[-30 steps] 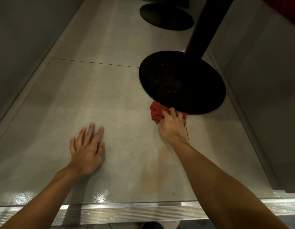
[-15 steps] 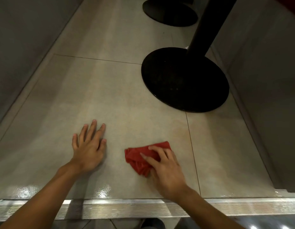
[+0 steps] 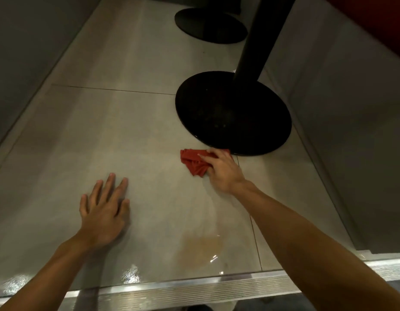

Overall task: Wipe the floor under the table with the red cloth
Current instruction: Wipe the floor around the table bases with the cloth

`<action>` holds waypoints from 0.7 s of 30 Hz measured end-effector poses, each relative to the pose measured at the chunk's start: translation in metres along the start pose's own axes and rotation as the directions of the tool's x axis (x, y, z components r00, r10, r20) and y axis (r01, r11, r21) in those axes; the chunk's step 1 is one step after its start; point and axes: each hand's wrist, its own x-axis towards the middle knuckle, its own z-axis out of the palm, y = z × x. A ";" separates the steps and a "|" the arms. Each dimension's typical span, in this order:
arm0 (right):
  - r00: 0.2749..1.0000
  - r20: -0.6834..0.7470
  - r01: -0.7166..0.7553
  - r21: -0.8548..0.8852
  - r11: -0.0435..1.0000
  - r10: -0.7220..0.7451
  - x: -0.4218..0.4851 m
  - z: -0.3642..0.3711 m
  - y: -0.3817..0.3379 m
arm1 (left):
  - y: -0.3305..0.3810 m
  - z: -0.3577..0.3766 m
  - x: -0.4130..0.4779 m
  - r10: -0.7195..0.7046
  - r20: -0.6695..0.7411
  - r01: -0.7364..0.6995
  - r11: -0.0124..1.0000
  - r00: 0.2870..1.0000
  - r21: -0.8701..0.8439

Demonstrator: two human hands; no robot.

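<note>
Metal strip (image 3: 194,292): ribbed, shiny, runs along the nearest floor edge.
Stain (image 3: 201,245): brownish wet patch on the tile just past the strip, btwn the two forearms.
Left hand (image 3: 105,212): flat on the floor, palm down, fingers straight & spread, holding nothing.
Floor (image 3: 127,131): pale grey tiles w/ thin grout lines, glossy wet glints near the strip.
Right hand (image 3: 223,169): further out, right of centre, fingers laid fairly straight over the cloth & pressing it down.
Red cloth (image 3: 194,161): crumpled on the floor, partly under the right hand, rest sticking out to the left. Its far edge is just beside the near base rim. Can't tell if touching.
Near base (image 3: 232,113): round black disc on the floor.
Pole (image 3: 259,34): black, rises from the near base, tilted in view.
Far base (image 3: 210,25): 2nd black disc, well behind.
Side panels (image 3: 351,108): grey, both sides.
</note>
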 end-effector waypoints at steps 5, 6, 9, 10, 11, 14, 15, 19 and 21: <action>0.993 -0.061 -0.095 0.091 0.991 0.101 -0.003 0.007 -0.002 | 0.000 0.000 0.000 0.003 0.003 -0.003 1.000 1.000 -0.002; 0.987 -0.087 -0.122 0.116 0.986 0.133 -0.010 0.009 -0.006 | 0.000 0.000 0.001 0.005 -0.001 -0.005 1.000 1.000 -0.007; 0.976 -0.134 -0.151 0.134 0.980 0.169 -0.046 0.020 -0.022 | 0.000 0.001 0.003 0.000 -0.010 0.000 1.000 1.000 0.000; 0.978 -0.134 -0.140 0.141 0.980 0.159 -0.063 0.024 -0.027 | 0.000 0.002 0.003 -0.005 -0.009 0.005 1.000 1.000 0.010; 0.982 -0.131 -0.117 0.149 0.982 0.137 -0.079 0.027 -0.032 | 0.000 0.002 0.003 -0.009 -0.009 0.009 1.000 1.000 0.017; 0.996 -0.078 -0.041 0.160 0.986 0.054 -0.124 0.033 -0.043 | -0.001 0.004 0.002 -0.008 -0.024 0.008 1.000 1.000 0.019; 0.998 -0.045 -0.025 0.159 0.987 0.033 -0.135 0.034 -0.046 | 0.000 0.005 0.001 -0.009 -0.026 0.009 1.000 1.000 0.014; 1.000 0.020 0.000 0.156 0.988 -0.003 -0.145 0.035 -0.061 | 0.001 0.004 0.002 -0.021 -0.016 0.022 0.999 1.000 0.027; 0.999 0.032 0.020 0.182 0.983 -0.026 -0.132 0.031 -0.074 | 0.000 0.004 0.002 -0.022 -0.010 0.023 0.999 1.000 0.023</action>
